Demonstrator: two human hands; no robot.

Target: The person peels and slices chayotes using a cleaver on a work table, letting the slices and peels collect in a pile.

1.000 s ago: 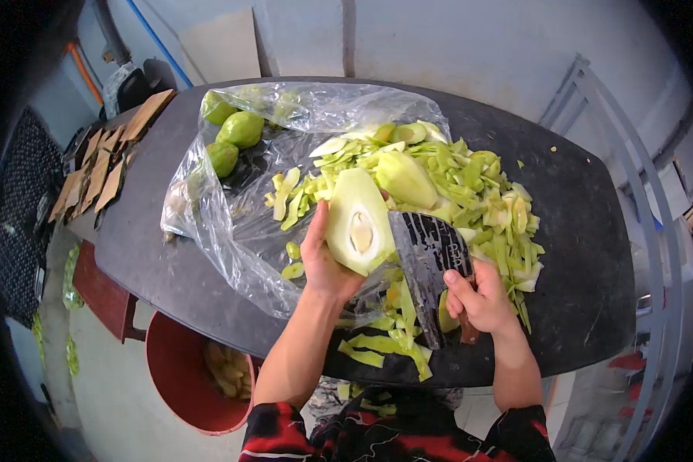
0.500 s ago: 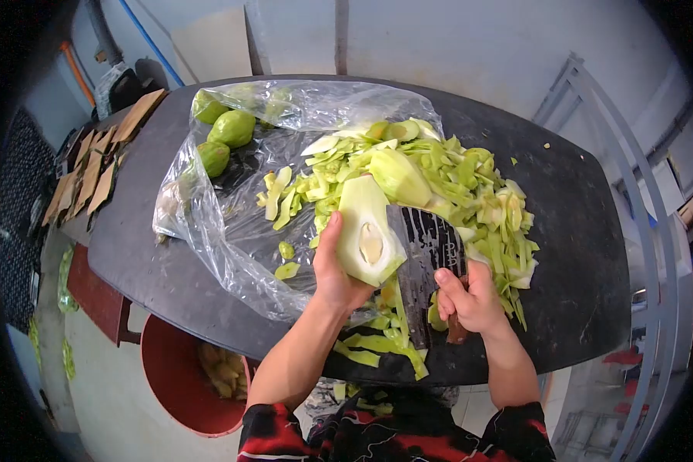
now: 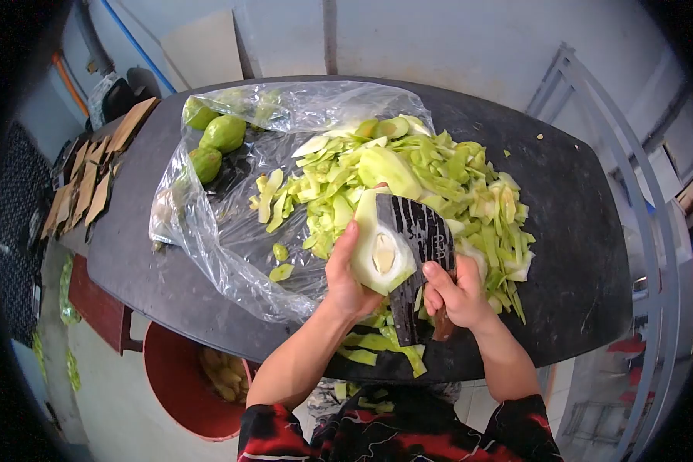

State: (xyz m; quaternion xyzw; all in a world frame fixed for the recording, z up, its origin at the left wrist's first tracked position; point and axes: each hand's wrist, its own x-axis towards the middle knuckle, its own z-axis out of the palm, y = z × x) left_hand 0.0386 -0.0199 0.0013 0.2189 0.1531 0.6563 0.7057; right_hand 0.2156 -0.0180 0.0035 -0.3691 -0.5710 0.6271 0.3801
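Observation:
My left hand (image 3: 348, 283) is closed around a peeled, cut chayote (image 3: 366, 223), its pale flesh and white seed facing up. In my right hand (image 3: 462, 294) is a broad, dark-bladed cleaver (image 3: 420, 242) with a wooden handle, my thumb along the blade. The wet blade lies against the chayote's right side and covers part of it. Just beyond sits a whole peeled chayote (image 3: 390, 172) on a heap of green peelings (image 3: 473, 181). More strips of peel (image 3: 373, 341) lie below my hands near the table's front edge.
A clear plastic bag (image 3: 231, 266) spreads over the dark table (image 3: 138, 231), with several unpeeled chayotes (image 3: 223, 134) at its far left. A red bucket (image 3: 165, 385) holding yellowish pieces stands on the floor at left. Metal railing (image 3: 631, 154) runs along the right; cardboard pieces (image 3: 92, 181) lie left.
The chayote has moved slightly right and down in my left hand's hold. The cleaver has swung left and now overlaps the chayote's upper and right edge.

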